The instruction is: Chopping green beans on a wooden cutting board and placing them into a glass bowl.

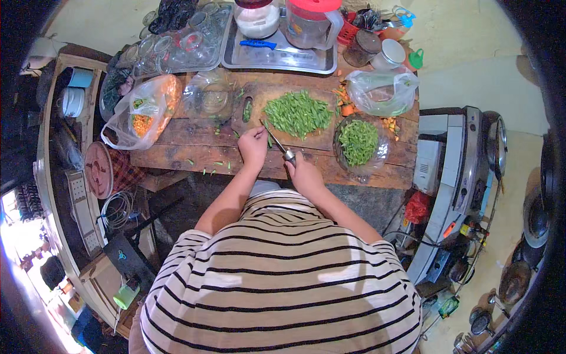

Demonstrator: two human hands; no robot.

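My right hand grips the dark handle of a kitchen knife at the front edge of a wooden cutting board. The blade points away and to the left. The fingers of my left hand are curled close to the blade's tip; whether they pinch anything is hidden. Beyond the knife, a broad heap of sliced green vegetable covers much of the board. A few green bits lie in the board's handle slot. To the right, a clear bowl holds more green slices.
Orange chopped pieces and a plastic bag with greens lie at right. An open bag of chopped vegetables sits at left, near a glass bowl. Behind, a metal tray holds a blue-handled knife, a jar and a pitcher.
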